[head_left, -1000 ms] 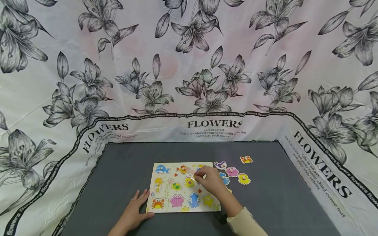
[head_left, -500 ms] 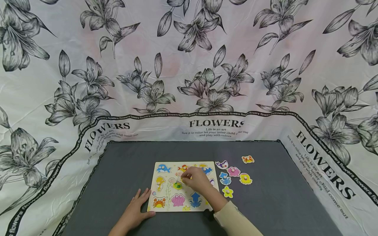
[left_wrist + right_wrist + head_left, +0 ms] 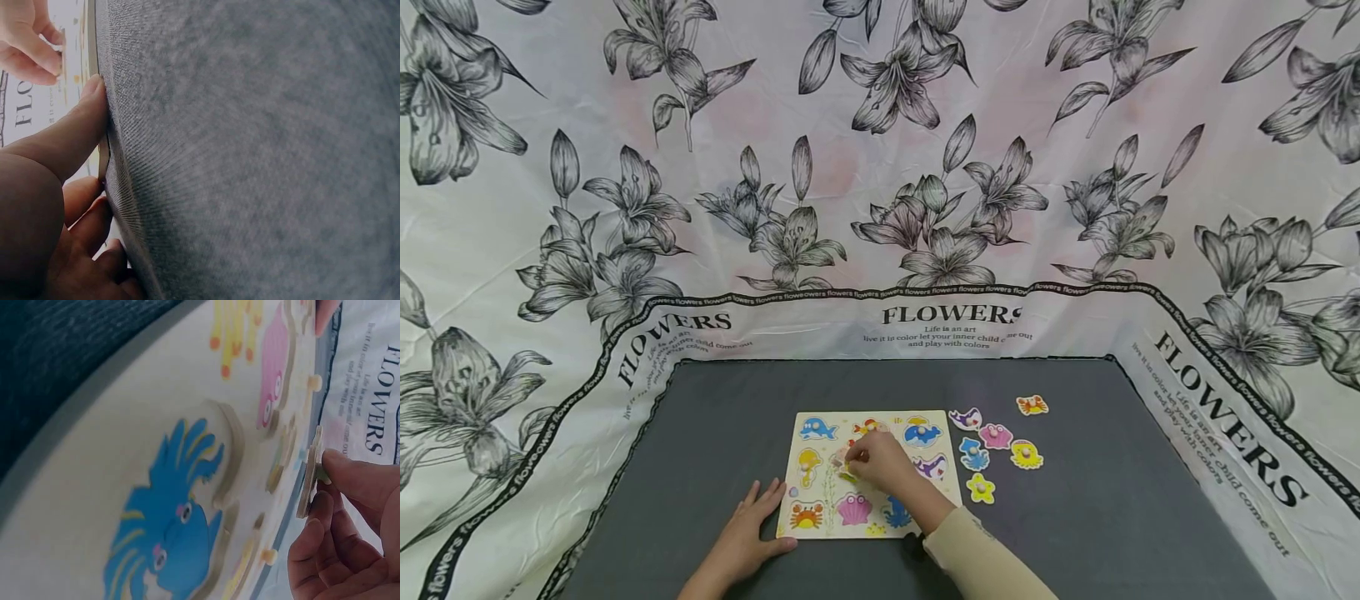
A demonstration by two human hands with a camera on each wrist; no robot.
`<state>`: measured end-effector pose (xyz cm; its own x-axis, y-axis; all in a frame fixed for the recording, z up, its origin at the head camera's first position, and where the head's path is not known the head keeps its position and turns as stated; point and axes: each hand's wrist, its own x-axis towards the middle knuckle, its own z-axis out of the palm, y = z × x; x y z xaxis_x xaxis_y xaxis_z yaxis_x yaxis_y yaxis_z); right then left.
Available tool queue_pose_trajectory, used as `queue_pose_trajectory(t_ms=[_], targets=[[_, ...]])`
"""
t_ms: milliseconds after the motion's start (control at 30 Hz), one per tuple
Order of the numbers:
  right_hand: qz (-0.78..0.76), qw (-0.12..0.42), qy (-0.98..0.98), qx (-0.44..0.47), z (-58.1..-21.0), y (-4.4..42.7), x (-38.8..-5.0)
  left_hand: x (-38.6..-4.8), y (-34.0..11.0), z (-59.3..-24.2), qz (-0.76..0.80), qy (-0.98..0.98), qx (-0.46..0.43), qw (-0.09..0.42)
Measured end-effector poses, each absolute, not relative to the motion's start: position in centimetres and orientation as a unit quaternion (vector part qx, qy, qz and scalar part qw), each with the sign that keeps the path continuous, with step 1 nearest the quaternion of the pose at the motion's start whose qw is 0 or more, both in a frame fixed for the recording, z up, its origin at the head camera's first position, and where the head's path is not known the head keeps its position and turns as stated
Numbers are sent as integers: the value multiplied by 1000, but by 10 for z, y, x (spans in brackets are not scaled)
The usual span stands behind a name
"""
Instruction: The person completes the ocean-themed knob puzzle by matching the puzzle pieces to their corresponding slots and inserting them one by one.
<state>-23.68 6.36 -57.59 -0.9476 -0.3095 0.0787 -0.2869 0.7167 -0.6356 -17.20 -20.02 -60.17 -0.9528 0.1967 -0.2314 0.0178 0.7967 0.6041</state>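
I watch through the head view a person's right hand, which comes over the middle of the puzzle board. In the right wrist view its fingers are curled, and the thumb and index finger pinch the small green knob of a thin wooden piece. The piece lies on the board side of the fingertips, seen almost by its edge (so its picture I cannot read), and its flat body reaches past the thumb on one side and past the index finger on the other. Whether it touches the board, I cannot tell.

The left hand rests at the board's left edge; its fingers are extended and slightly spread along that side, and the thumb touches near the corner closest to the person. It holds no piece.

The board lies on the dark grey worktop, well apart from the worktop's far edge. Between the board and the worktop's right edge I find six loose pieces: a purple whale just beside the board, a pink shell, a blue squid, a yellow sea creature, a yellow star, and an orange crab, which is nearest to the far right corner.
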Motion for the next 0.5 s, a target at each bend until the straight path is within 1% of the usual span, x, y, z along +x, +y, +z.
queue_pose_trajectory(t_ms=[233, 500], targets=[[-340, 44, 929, -141, -582, 56, -237, -173, -201, -604, 313, 936, 56, 150], [-341, 52, 930, -129, -586, 50, -242, -173, -203, -605, 317, 936, 53, 145]])
